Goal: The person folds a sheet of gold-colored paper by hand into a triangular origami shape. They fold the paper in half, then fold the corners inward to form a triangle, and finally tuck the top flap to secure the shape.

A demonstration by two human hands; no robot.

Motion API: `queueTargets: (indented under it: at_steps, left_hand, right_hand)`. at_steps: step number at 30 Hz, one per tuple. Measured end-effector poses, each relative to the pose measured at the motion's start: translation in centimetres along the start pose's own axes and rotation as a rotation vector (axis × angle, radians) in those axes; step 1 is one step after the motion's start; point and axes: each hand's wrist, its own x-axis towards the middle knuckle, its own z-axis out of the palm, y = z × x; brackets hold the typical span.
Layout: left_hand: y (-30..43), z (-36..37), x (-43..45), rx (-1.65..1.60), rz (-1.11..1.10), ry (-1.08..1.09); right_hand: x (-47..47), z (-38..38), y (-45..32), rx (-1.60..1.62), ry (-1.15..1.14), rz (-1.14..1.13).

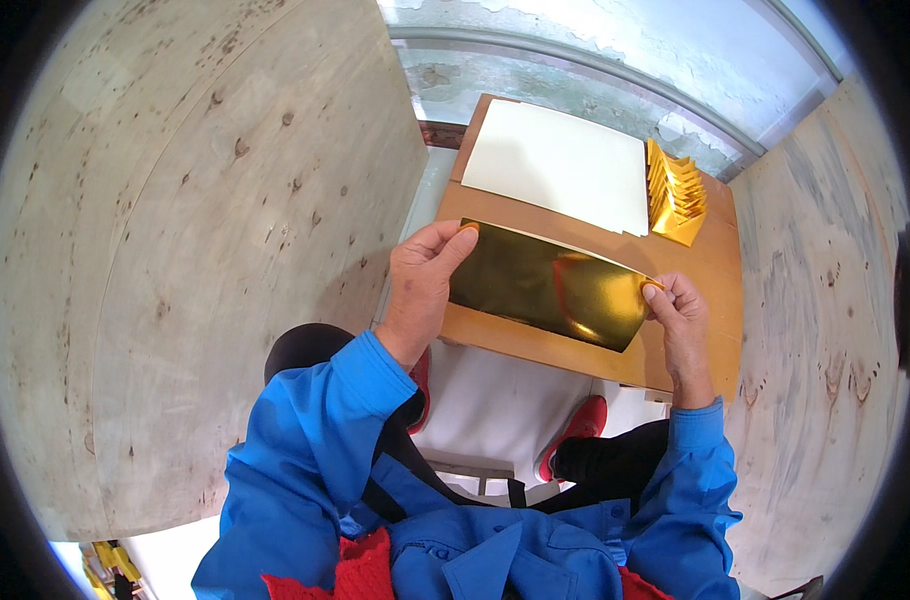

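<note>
A sheet of shiny gold foil paper (530, 289) is stretched between my two hands above the near part of a brown table (695, 330). My left hand (429, 277) pinches its upper left corner between thumb and fingers. At the upper right corner, my right hand (678, 307) pinches it the same way. The sheet's pale back edge shows along its top. Beyond it lies a stack of large white paper sheets (560, 161). Right of the stack, folded gold paper pieces (676, 191) sit nested in a row.
Tall plywood panels stand on the left (237, 247) and right (807, 315) of the table. Behind it is a wall with peeling paint (492, 79), crossed by a pipe (530, 43). Red shoes (586, 420) are on the floor below the table's near edge.
</note>
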Motion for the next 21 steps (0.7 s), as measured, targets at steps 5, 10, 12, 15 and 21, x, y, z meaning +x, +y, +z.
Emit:
queueTargets:
  at_steps: [5, 10, 12, 15, 21]
  left_hand:
    - [-0.4, 0.2, 0.3, -0.017, -0.046, 0.047]
    - [-0.3, -0.3, 0.4, 0.019, -0.095, 0.053]
    - [-0.5, -0.6, 0.6, 0.059, -0.097, 0.055]
    - [-1.0, -1.2, 1.1, 0.108, -0.128, 0.049]
    - [-1.3, -1.3, 1.2, 0.116, -0.134, 0.059]
  right_hand:
    - [-0.2, 0.0, -0.4, -0.019, 0.007, 0.015]
    - [-0.1, -0.2, -1.1, -0.079, -0.040, 0.085]
    - [-0.1, -0.2, -1.0, -0.081, -0.058, 0.085]
    - [-0.1, -0.3, -0.7, -0.075, -0.066, 0.094]
    - [0.1, -0.5, -0.1, -0.061, -0.076, 0.107]
